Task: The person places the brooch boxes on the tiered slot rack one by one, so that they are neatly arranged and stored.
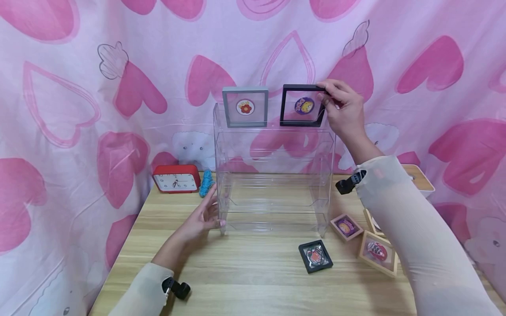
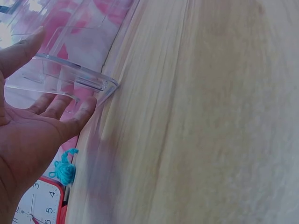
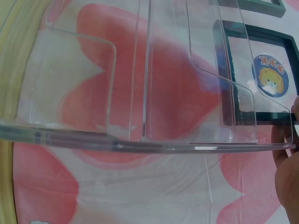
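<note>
The black frame [image 1: 303, 105] is held upright, pinched at its upper right corner by the right hand [image 1: 343, 105], leftward from the fingertips, at the rack's [image 1: 272, 202] top; the rack's left side is touched by the left hand [image 1: 203, 215], fingers spread.

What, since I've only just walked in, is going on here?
A person's right hand pinches a black frame by its corner at the top of a clear stand; whether the frame rests there is hard to tell. The left hand touches the stand's lower left side. A gray frame stands on top, left of the black one. Another black frame and some lighter frames are on the table.
</note>
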Demonstrator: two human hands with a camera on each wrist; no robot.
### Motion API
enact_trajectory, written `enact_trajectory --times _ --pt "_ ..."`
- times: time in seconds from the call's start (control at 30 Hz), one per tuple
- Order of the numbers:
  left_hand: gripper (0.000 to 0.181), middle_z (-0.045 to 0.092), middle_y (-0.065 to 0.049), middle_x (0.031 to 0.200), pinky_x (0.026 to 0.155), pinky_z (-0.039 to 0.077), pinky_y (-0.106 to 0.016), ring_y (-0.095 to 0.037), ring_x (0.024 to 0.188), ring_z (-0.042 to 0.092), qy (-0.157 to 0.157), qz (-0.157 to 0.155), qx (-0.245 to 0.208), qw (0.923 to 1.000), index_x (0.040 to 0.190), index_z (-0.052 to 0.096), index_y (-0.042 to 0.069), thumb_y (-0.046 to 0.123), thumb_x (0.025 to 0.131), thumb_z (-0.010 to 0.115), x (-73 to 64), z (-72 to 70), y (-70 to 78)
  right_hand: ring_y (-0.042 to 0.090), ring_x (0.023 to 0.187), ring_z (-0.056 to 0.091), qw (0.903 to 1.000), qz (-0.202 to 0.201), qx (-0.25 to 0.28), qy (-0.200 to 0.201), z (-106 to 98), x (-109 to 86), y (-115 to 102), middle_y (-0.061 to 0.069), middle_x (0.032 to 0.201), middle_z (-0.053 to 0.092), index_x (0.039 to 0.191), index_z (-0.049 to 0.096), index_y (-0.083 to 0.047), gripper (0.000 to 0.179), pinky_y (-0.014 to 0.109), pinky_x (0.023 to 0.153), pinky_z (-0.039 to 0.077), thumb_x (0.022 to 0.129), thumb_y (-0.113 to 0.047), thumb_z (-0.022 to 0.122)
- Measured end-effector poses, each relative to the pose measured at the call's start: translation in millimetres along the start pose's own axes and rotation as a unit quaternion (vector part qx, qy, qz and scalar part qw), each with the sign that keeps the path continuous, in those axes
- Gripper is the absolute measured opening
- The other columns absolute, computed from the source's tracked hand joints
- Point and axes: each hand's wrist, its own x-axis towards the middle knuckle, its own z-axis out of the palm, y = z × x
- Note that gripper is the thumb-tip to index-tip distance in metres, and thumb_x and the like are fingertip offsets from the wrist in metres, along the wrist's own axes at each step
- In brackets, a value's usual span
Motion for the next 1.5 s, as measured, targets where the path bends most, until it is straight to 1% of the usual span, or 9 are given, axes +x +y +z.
enact_trajectory --times 0.1,0.23,0.4,0.6,0.7,0.9,1.13,1.33,1.5 --pt "0.119 0.015 -0.013 0.187 0.137 0.02 -0.069 -0.048 0.171 0.018 -0.001 -0.01 -0.007 0.9999 0.174 0.003 0.055 -0.005 0.101 0.073 1.0 -1.5 0.1 0.003 0.103 0.066 1.0 0.003 0.002 0.003 0.8 -0.3 -0.1 0.008 0.125 0.077 0.123 0.085 -0.007 0.026 0.009 0.088 0.057 0.1 0.001 0.078" --pt "0.119 0.016 -0.015 0.186 0.137 0.02 -0.069 -0.049 0.171 0.019 0.0 -0.014 0.0 0.9999 0.175 0.002 0.054 -0.005 0.1 0.074 1.0 -2.2 -1.3 0.002 0.103 0.065 0.9999 0.011 0.002 0.002 1.9 0.0 -0.1 0.005 0.125 0.077 0.124 0.085 -0.006 0.026 0.01 0.089 0.057 0.1 0.001 0.078" --pt "0.119 0.015 -0.018 0.186 0.137 0.02 -0.069 -0.049 0.171 0.018 0.003 -0.014 0.009 0.9998 0.176 0.0 0.051 -0.001 0.1 0.076 1.2 -1.2 -3.0 0.004 0.105 0.066 0.9995 0.03 -0.006 0.007 2.4 1.3 1.0 0.0 0.124 0.078 0.124 0.084 -0.006 0.026 0.008 0.092 0.057 0.099 0.0 0.079" --pt "0.118 0.017 -0.018 0.185 0.137 0.016 -0.071 -0.051 0.17 0.018 -0.002 -0.003 0.013 0.9999 0.176 -0.002 0.048 -0.001 0.101 0.075 0.1 -1.3 -2.4 0.006 0.108 0.068 0.9993 0.036 -0.014 0.002 2.6 1.2 -0.2 0.007 0.129 0.078 0.126 0.084 -0.007 0.028 0.01 0.096 0.058 0.1 -0.001 0.078" --pt "0.119 0.016 -0.02 0.185 0.136 0.019 -0.071 -0.051 0.17 0.018 -0.005 0.001 0.015 0.9999 0.177 -0.004 0.046 0.0 0.101 0.075 -0.5 -1.1 -1.9 0.007 0.108 0.069 0.9991 0.04 -0.015 -0.004 2.2 1.0 -2.7 0.008 0.131 0.078 0.127 0.084 -0.009 0.028 0.011 0.098 0.059 0.1 -0.002 0.078" --pt "0.116 0.016 -0.017 0.185 0.135 0.022 -0.071 -0.049 0.171 0.017 -0.004 -0.015 0.002 0.9999 0.176 -0.001 0.05 0.003 0.102 0.075 -0.6 -0.5 -1.7 0.004 0.106 0.068 0.9986 0.043 -0.028 -0.01 -1.0 -0.3 -5.6 0.007 0.133 0.077 0.13 0.083 -0.013 0.031 0.011 0.095 0.059 0.101 -0.003 0.078" --pt "0.117 0.016 -0.02 0.185 0.135 0.021 -0.072 -0.051 0.17 0.018 -0.006 -0.006 0.013 0.9999 0.176 -0.003 0.048 0.002 0.102 0.075 -1.1 0.4 -0.8 0.006 0.107 0.068 0.9985 0.048 -0.024 -0.014 -5.2 -0.3 -11.2 0.011 0.134 0.076 0.134 0.081 -0.014 0.036 0.011 0.097 0.058 0.1 -0.003 0.08" --pt "0.116 0.017 -0.021 0.184 0.135 0.023 -0.071 -0.051 0.17 0.019 -0.001 -0.015 0.024 0.9996 0.176 -0.003 0.049 0.005 0.102 0.076 -1.2 0.6 0.8 0.002 0.11 0.07 0.9989 0.036 -0.016 -0.025 -10.2 1.6 -11.5 0.016 0.135 0.077 0.136 0.08 -0.01 0.041 0.018 0.104 0.06 0.096 -0.002 0.084" --pt "0.115 0.016 -0.022 0.185 0.136 0.021 -0.07 -0.051 0.17 0.018 -0.001 -0.015 0.023 0.9996 0.177 -0.003 0.046 0.002 0.103 0.074 -1.4 0.7 0.3 0.005 0.121 0.071 0.9988 0.033 -0.02 -0.031 -16.7 0.3 -9.0 0.012 0.142 0.076 0.143 0.076 -0.011 0.048 0.025 0.11 0.06 0.096 -0.003 0.085"
